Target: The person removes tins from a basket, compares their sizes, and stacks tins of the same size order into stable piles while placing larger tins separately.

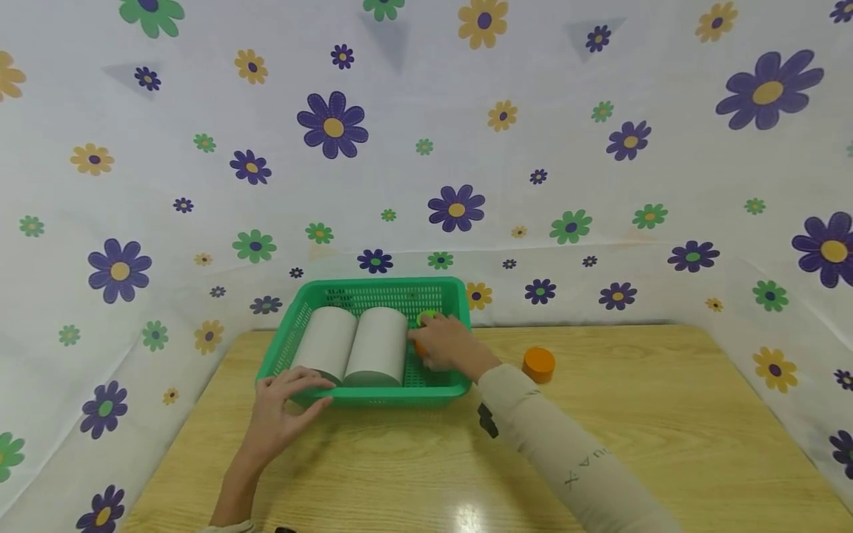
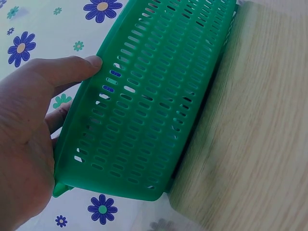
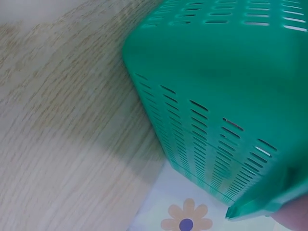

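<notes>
A green slotted plastic basket (image 1: 400, 393) stands at the back left of the table. Two white cylinders (image 1: 378, 344), like paper rolls, lie side by side in it. My left hand (image 1: 283, 411) grips the near-left rim, its thumb on the outer wall and its fingers over the edge, as the left wrist view shows. Inside the right end, my right hand (image 1: 448, 345) holds an orange thing (image 1: 420, 349) with a bright green part (image 1: 426, 317) at its far side. The hand covers most of it, so I cannot tell its kind. In the right wrist view the basket wall hides nearly the whole hand.
A short orange cylinder (image 1: 538, 363) sits on the wooden table (image 1: 640, 414), right of the basket and behind my right forearm. White cloth (image 1: 400, 178) printed with flowers hangs behind the table and along both sides.
</notes>
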### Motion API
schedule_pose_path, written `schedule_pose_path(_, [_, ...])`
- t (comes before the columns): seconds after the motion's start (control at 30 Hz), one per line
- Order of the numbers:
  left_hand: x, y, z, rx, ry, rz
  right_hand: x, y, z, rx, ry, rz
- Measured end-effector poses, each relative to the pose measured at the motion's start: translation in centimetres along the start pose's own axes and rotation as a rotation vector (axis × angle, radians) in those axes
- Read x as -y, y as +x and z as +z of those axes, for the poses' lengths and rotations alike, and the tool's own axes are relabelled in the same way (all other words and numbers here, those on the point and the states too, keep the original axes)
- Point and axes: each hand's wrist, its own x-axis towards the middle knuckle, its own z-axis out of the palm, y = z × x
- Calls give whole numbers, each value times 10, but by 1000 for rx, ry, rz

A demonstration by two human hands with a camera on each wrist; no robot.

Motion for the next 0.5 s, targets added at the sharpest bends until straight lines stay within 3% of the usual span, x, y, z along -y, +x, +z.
schedule_pose_path(0.2, [0, 1, 0, 12, -4, -5, -4, -7, -3, -63, 86, -33])
schedule_pose_path(0.5, [3, 0, -1, 24, 0, -16, -9, -19, -6, -173, 319, -78])
